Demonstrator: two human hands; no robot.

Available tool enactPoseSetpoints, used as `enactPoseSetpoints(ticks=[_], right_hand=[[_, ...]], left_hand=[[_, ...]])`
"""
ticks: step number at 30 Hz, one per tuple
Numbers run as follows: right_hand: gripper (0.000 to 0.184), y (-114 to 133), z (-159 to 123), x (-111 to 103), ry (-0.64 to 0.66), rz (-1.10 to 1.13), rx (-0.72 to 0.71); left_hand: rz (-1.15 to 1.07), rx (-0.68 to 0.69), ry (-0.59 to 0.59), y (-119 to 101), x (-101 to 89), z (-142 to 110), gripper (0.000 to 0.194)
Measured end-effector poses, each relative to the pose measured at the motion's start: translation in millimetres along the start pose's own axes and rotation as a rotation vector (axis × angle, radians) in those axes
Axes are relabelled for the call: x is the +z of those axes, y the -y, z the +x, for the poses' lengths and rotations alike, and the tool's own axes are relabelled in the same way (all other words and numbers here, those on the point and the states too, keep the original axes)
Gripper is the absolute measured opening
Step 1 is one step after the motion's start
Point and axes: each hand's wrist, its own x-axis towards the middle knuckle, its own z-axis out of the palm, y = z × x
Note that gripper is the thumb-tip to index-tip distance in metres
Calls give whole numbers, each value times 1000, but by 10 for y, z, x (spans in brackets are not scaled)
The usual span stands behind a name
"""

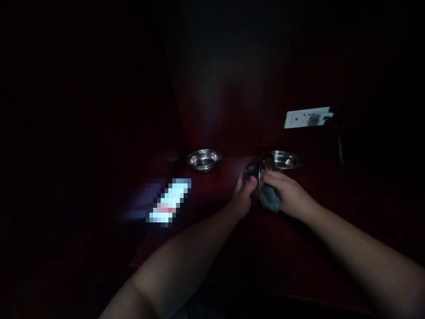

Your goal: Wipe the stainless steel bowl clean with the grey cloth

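My left hand grips a shiny metal bowl from its left side, thumb over the near part. The bowl is tilted up on edge, its opening facing right. In my right hand a grey-green patterned cloth is bunched and pressed against the inside of the bowl. Behind my right hand another metal bowl sits on the dark red table. To the left stand metal bowls that look stacked.
A lit phone screen, blurred out, glows at the left of the table. On the wall at the back right is a white socket panel with a dark plug and a cable hanging down. The surroundings are very dark.
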Motion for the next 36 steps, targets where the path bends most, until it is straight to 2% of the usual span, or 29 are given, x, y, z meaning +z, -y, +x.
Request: enactPoseSetpoints(ticks=[9, 14, 18, 24, 28, 31, 36], right_hand=[[12, 144, 17, -38, 109, 364, -24], [11, 173, 3, -30, 141, 659, 91], [12, 166, -15, -14, 93, 734, 142], [10, 219, 2, -23, -25, 608, 42], [10, 246, 15, -34, -187, 405, -76], [14, 224, 11, -35, -270, 266, -113], [31, 139, -9, -3, -269, 4, -94]], left_hand=[[62, -33, -30, 27, -70, 26, 58], [63, -51, 14, 40, -81, 27, 61], [71, -98, 2, 54, -94, 9, 58], [14, -205, 67, -38, 18, -8, 68], [21, -223, 26, -75, 78, -33, 72], [27, -249, 23, -52, 75, -62, 73], [-20, -226, 52, -48, 72, -67, 67]])
